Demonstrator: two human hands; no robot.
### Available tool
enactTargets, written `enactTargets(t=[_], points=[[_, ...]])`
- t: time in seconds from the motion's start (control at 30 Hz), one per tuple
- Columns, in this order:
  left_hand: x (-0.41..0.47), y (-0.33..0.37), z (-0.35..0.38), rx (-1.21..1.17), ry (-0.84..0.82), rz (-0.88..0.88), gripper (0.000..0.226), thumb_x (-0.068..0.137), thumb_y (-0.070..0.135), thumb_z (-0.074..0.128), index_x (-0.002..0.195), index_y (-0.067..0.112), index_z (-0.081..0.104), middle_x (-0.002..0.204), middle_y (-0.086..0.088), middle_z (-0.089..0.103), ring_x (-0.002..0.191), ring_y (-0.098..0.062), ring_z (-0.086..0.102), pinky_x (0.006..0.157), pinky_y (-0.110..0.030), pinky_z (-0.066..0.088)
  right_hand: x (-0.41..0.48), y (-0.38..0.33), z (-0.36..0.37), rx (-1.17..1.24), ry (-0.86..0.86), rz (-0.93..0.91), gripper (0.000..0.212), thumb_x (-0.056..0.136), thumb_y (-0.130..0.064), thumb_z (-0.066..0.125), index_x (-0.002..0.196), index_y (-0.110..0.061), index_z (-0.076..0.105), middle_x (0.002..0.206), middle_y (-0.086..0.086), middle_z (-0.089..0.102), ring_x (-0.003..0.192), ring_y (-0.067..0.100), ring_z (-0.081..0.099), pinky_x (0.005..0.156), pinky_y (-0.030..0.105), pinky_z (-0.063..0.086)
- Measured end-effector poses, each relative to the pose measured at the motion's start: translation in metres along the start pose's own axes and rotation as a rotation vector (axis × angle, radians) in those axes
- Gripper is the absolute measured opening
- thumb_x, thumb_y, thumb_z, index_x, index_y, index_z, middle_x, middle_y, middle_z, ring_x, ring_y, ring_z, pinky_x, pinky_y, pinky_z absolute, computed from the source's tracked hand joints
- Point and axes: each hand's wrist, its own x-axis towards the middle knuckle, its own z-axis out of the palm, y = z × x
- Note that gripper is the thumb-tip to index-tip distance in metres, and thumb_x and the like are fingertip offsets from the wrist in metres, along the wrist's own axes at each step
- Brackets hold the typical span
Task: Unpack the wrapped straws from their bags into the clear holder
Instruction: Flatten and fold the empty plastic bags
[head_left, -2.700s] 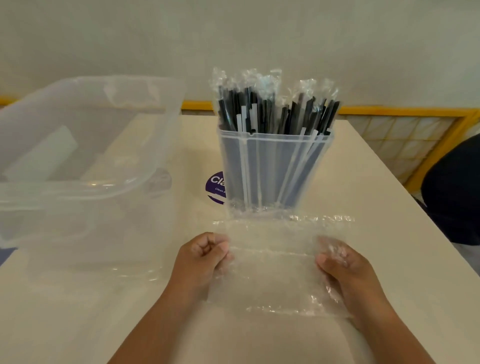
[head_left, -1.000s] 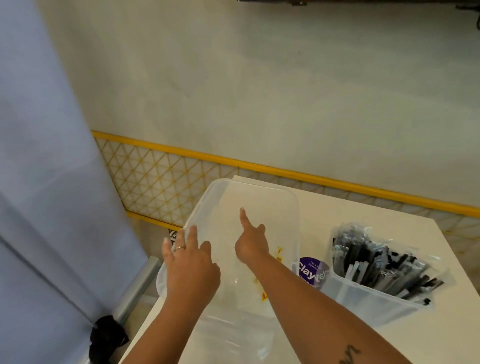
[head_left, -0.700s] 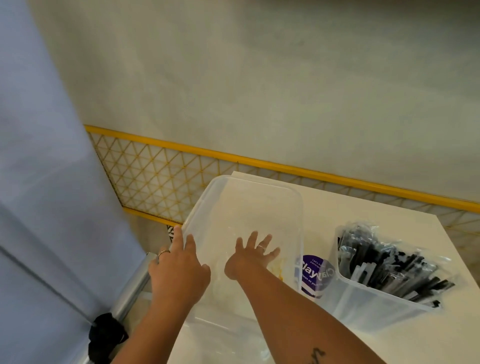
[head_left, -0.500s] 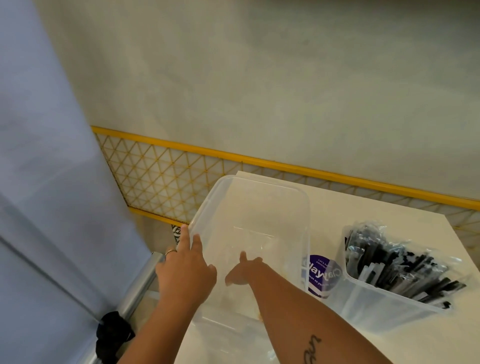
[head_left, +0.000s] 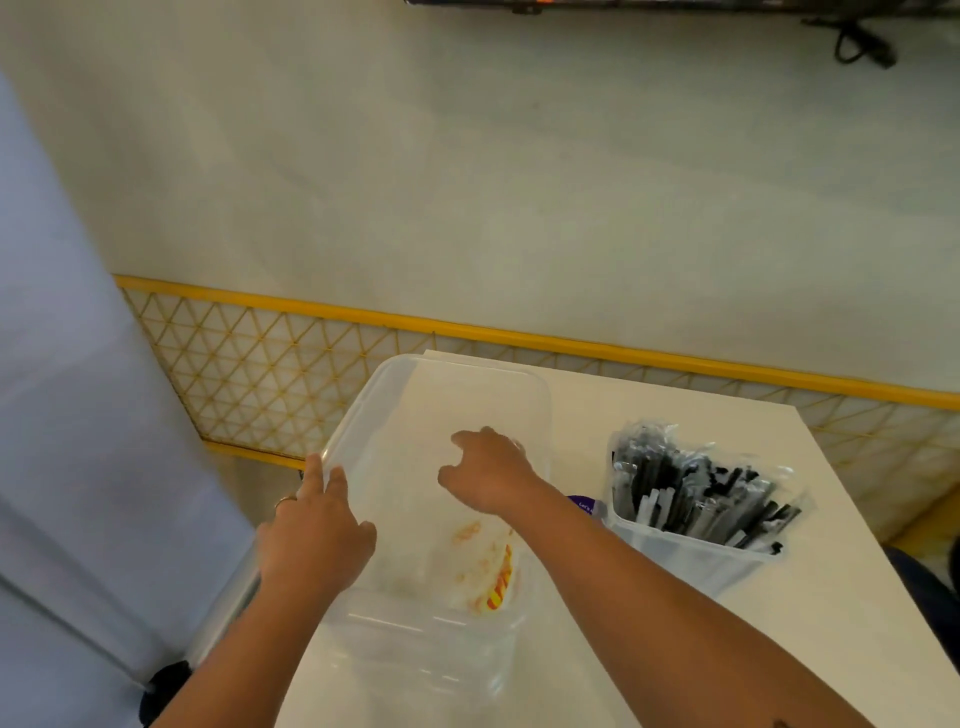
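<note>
The clear holder (head_left: 691, 558) stands on the right side of the white table, packed with wrapped black straws (head_left: 696, 493) that lean right. A large clear bin (head_left: 540, 395) sits left of it. Inside the bin lies a crumpled clear bag (head_left: 485, 566) with orange and red print. My left hand (head_left: 311, 540) rests on the bin's left rim with its fingers spread. My right hand (head_left: 491, 470) hovers over the middle of the bin, palm down, fingers loosely curled with nothing visible in them. My right forearm crosses the bin's near right corner.
The white table (head_left: 675, 415) ends just behind the bin and holder, in front of a yellow lattice barrier (head_left: 270, 364) and a pale wall. A grey-blue curtain (head_left: 62, 415) hangs left of the table. A purple sticker (head_left: 584, 505) shows between bin and holder.
My right hand has risen from low in the bin and moved toward its far right side. The printed clear bag now shows in the bin. My left hand stays on the rim.
</note>
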Motion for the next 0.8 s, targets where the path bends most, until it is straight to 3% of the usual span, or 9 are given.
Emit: enactTargets(t=[0.13,0.27,0.37,0.43,0.5,0.63,0.8], points=[[-0.002,0.005,-0.003,0.07,0.026,0.03,0.069,0.09,0.047,0.041,0.149,0.023,0.014,0.159,0.0,-0.005,0.141,-0.031,0.019,0.108,-0.044,0.031,-0.042,0.032,-0.032,-0.149,0.256,-0.037,0.045,0.092,-0.033,0.04,0.133,-0.016,0.047,0.136,0.008,0.049,0.133,0.026,0.034,0.116,0.043,0.002],[-0.012,0.034,-0.008,0.081,0.079,0.146,0.064,0.093,0.053,0.034,0.148,0.026,0.017,0.159,0.001,-0.003,0.145,-0.029,0.006,0.114,-0.05,0.018,-0.074,0.071,-0.052,-0.247,0.409,0.031,0.044,0.094,-0.036,0.037,0.13,-0.016,0.051,0.135,0.006,0.05,0.137,0.025,0.03,0.116,0.045,-0.005],[-0.025,0.073,-0.01,0.007,0.076,0.284,0.06,0.094,0.054,0.031,0.147,0.027,0.021,0.159,0.002,0.003,0.146,-0.027,0.007,0.113,-0.052,0.017,-0.093,0.102,-0.06,-0.388,0.46,0.081,0.046,0.095,-0.041,0.032,0.133,-0.02,0.046,0.148,0.007,0.034,0.143,0.025,0.015,0.114,0.052,-0.004],[-0.036,0.1,-0.009,-0.043,0.06,0.382,0.059,0.095,0.053,0.031,0.147,0.027,0.023,0.159,0.002,0.005,0.146,-0.026,0.007,0.114,-0.051,0.015,-0.105,0.122,-0.061,-0.418,0.452,0.123,0.051,0.096,-0.047,0.028,0.143,-0.027,0.03,0.156,0.004,0.016,0.145,0.026,0.003,0.112,0.056,-0.004],[-0.048,0.126,-0.004,-0.062,0.043,0.498,0.059,0.095,0.052,0.031,0.148,0.027,0.022,0.159,0.002,0.005,0.146,-0.024,0.005,0.115,-0.047,0.013,-0.116,0.142,-0.061,-0.388,0.436,0.175,0.055,0.096,-0.05,0.024,0.147,-0.031,0.015,0.159,0.002,0.002,0.145,0.029,-0.005,0.112,0.058,-0.003],[-0.062,0.164,0.009,-0.068,-0.002,0.705,0.058,0.096,0.042,0.036,0.149,0.025,0.018,0.159,0.002,0.006,0.146,-0.02,0.002,0.117,-0.038,0.011,-0.132,0.175,-0.059,-0.274,0.467,0.264,0.059,0.097,-0.052,0.021,0.149,-0.032,0.001,0.158,0.005,-0.009,0.144,0.034,-0.008,0.113,0.055,0.0],[-0.065,0.184,0.023,0.041,-0.09,0.716,0.059,0.096,0.038,0.038,0.149,0.03,0.014,0.158,0.001,0.011,0.146,-0.021,0.006,0.116,-0.049,0.003,-0.141,0.21,-0.052,0.036,0.5,0.365,0.072,0.096,-0.051,0.027,0.149,-0.016,-0.007,0.156,0.017,-0.003,0.144,0.035,0.007,0.114,0.044,0.015]])
